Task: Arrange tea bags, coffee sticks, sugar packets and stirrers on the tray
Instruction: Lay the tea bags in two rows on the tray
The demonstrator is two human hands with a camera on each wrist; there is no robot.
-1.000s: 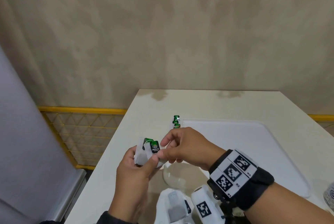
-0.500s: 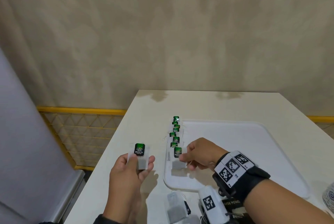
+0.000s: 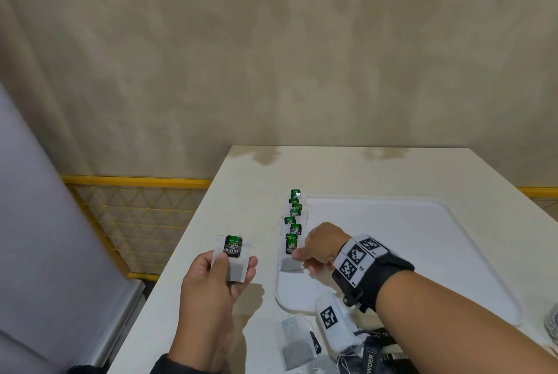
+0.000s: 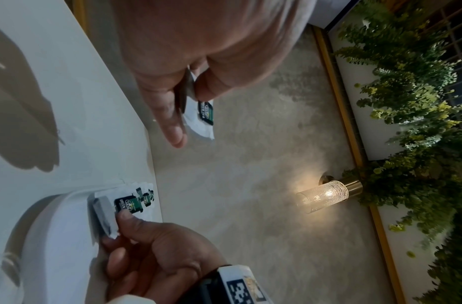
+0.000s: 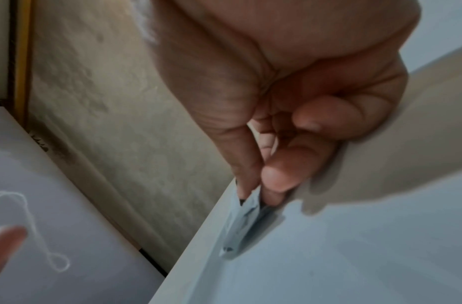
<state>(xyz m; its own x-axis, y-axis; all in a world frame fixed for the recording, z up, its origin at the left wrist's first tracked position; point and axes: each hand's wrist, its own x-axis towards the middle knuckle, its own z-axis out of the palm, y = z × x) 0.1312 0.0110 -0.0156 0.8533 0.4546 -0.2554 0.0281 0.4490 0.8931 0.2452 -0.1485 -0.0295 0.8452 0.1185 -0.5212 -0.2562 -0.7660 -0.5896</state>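
Observation:
A white tray (image 3: pixel 422 240) lies on the cream table. Along its left rim runs a row of several green-tagged tea bags (image 3: pixel 294 216). My right hand (image 3: pixel 305 256) pinches the nearest tea bag (image 3: pixel 290 262) of that row, low against the tray's left edge; the right wrist view shows thumb and finger nipping its paper (image 5: pixel 246 207). My left hand (image 3: pixel 223 268) hovers left of the tray, holding another green tea bag (image 3: pixel 234 256) between thumb and fingers. The left wrist view shows that bag (image 4: pixel 202 115) and the tray row (image 4: pixel 131 203).
More tea bags (image 3: pixel 297 343) and dark packets (image 3: pixel 374 355) lie in a heap at the table's near edge. The table's left edge (image 3: pixel 181 247) drops off beside a yellow mesh fence (image 3: pixel 129 216). A beige wall stands behind.
The hands parted from a shared hold in front of me. My right hand carried one tea bag down onto the tray's row; my left hand moved left holding the other bag.

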